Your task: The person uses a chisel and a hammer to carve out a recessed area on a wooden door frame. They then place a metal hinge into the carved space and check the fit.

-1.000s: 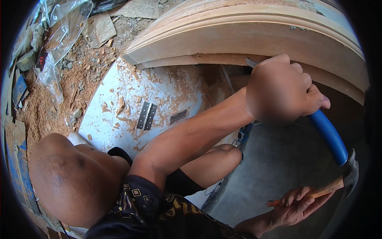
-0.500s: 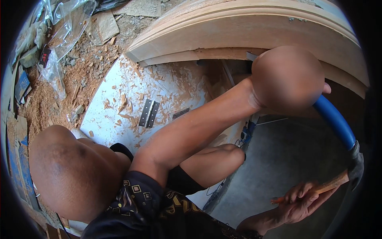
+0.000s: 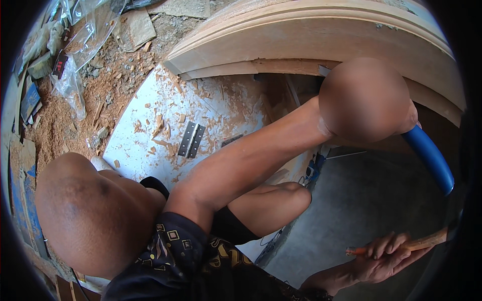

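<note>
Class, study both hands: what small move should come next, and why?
Probably a tap of the wooden-handled hammer on the end of the blue-handled chisel: the left hand holds it with its blade at the wooden board, while the right hand grips the hammer, clear of it.

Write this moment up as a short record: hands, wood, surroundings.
Left hand: blurred; wraps a blue-handled tool
Right hand: grips a wooden-handled hammer; its head is unclear at the dark rim
Wood: pale wooden panel beside the left hand
Surroundings: metal hinge and wood chips on a white board; sawdust and clear plastic farther left
</note>
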Available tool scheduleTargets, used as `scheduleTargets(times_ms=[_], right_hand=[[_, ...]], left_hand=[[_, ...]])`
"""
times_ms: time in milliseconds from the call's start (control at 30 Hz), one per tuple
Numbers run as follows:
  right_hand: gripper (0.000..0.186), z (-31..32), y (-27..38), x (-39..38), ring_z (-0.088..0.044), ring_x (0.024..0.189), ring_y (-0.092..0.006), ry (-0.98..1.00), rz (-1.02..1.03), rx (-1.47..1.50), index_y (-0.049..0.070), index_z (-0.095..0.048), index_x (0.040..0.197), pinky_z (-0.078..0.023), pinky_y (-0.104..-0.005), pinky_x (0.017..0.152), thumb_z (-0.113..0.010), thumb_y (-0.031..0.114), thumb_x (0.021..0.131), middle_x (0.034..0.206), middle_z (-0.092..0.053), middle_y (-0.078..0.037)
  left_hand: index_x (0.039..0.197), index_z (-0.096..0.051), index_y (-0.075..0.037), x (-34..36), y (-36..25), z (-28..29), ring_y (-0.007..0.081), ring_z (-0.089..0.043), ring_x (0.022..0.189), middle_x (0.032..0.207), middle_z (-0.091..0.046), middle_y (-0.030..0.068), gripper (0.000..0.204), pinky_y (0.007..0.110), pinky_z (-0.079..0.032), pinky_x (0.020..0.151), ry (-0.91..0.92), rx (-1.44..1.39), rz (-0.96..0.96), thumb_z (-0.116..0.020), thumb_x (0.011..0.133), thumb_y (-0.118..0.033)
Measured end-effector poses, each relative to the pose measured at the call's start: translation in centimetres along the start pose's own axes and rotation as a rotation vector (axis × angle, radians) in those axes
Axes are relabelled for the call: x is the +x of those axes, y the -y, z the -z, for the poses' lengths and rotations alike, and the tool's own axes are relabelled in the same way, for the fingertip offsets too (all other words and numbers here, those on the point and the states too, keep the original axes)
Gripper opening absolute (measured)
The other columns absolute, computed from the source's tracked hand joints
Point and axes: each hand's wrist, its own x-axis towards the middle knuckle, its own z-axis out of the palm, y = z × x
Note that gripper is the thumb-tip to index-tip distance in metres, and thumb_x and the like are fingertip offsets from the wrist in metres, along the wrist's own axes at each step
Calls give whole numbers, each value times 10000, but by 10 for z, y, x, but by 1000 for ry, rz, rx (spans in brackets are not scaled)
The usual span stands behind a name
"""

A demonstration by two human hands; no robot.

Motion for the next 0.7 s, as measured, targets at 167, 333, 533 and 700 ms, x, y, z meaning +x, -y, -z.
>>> scheduleTargets(times_ms=[167, 333, 533, 700], right_hand=[[596, 2, 0, 5, -375, 528, -64, 32, 8, -35, 154, -155, 1659, -348, -164, 400, -418, 168, 1125, 866, -468, -85], [582, -5, 1, -1, -389, 533, -65, -59, -50, -255, 141, -161, 1656, -362, -166, 384, -404, 172, 1128, 864, -471, -83], [548, 13, 3, 11, -393, 532, -68, 4, 63, -61, 140, -186, 1649, -367, -156, 368, -372, 178, 1135, 873, -460, -81], [545, 15, 6, 13, -380, 533, -71, 28, 89, -44, 113, -195, 1641, -351, -164, 357, -379, 160, 1130, 873, -445, -83]], left_hand=[[758, -600, -184, 3, 4, 3, 103, -410, 474, 565, -350, -59, 279, 281, -260, 450, -4, 52, -24, -792, 766, -387], [787, -612, -173, -3, 2, -4, 102, -409, 478, 568, -355, -59, 274, 278, -263, 455, -20, 28, -27, -794, 781, -377], [788, -618, -172, 13, 2, 9, 97, -412, 478, 558, -357, -67, 284, 274, -255, 464, 14, 27, -21, -806, 771, -384], [777, -614, -174, 11, 2, 4, 92, -414, 473, 544, -349, -71, 292, 275, -251, 462, -13, -1, 7, -808, 760, -393]])
